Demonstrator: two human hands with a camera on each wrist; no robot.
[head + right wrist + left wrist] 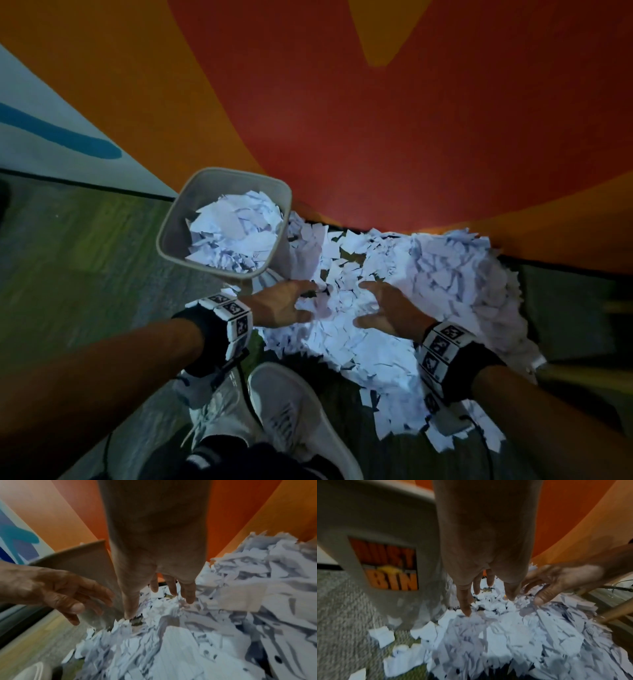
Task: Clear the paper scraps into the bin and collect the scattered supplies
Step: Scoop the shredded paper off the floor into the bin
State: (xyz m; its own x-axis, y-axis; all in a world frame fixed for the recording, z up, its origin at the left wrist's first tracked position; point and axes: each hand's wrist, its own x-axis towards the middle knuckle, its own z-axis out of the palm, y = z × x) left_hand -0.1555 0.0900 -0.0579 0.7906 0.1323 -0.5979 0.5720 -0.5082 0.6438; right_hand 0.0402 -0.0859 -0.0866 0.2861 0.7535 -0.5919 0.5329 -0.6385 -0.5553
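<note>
A large heap of white paper scraps (394, 308) lies on the floor against the wall. A grey bin (171, 222), labelled "DUST BIN" (385, 566), stands at the heap's left end with scraps (236, 229) piled inside. My left hand (284, 301) and right hand (387, 305) reach down side by side onto the near part of the heap, fingers spread and extended, tips touching the scraps (488, 628). Neither hand grips anything. In the right wrist view my fingers (132, 608) dip into the paper (188, 642) beside the bin wall (82, 562).
An orange and red painted wall (376, 120) rises right behind the heap and bin. My white shoes (274, 411) stand just before the pile. Grey-green carpet (85, 274) stretches to the left. A wooden leg (616, 609) shows at the right.
</note>
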